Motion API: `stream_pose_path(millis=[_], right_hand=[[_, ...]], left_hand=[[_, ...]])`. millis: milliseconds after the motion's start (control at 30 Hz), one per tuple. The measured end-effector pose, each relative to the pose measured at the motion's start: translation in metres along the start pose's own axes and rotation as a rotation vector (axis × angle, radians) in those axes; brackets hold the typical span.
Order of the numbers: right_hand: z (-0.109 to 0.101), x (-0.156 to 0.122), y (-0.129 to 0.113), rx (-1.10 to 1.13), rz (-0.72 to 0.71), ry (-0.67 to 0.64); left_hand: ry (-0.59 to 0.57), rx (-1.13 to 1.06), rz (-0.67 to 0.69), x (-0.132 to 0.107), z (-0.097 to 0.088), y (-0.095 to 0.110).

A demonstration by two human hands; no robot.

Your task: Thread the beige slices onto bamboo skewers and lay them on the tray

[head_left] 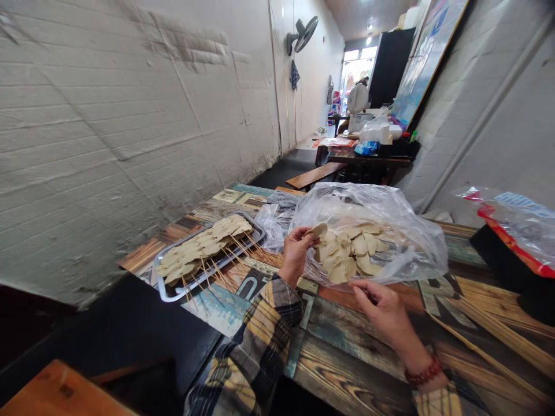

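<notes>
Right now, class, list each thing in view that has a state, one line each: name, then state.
Plastic bag: open, holding loose slices.
Metal tray: loaded with skewered slices.
Bamboo skewers: bare, lying on the table.
Left hand: pinching one slice at the bag's mouth.
Right hand: fingers curled; what it holds cannot be told.
Wall fan: cannot tell if running.

Narrow eatery back room, used for food prep

Painted-brick walls, a wall fan (302, 33), benches, and a metal tray (171, 292) of skewered slices (near the table's (347, 358) left edge) show it
</notes>
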State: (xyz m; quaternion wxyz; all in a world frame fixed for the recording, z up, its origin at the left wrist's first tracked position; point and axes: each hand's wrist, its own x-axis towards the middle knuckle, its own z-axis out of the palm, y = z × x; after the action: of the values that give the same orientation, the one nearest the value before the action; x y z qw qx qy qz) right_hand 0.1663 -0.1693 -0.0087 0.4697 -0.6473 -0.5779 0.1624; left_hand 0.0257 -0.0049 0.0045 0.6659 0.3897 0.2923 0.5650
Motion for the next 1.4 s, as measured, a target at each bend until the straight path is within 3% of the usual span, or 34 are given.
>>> stream_pose_path(millis=[367,1067,1400], right_hand=[[0.004,-0.001,0.006,-0.033,-0.010,0.009],[0.007,-0.003,0.020,-0.093,-0.132,0.062],[0.002,-0.003,0.025,-0.088,-0.169,0.022]], left_hand=[[-0.006,0.061,0.003,-0.002,0.003,-0.001],[-0.040,-0.096,-0.206,-0.004,0.001,-0.001],[0.026,-0.083,-0.200,-0.002,-0.001,-0.002]])
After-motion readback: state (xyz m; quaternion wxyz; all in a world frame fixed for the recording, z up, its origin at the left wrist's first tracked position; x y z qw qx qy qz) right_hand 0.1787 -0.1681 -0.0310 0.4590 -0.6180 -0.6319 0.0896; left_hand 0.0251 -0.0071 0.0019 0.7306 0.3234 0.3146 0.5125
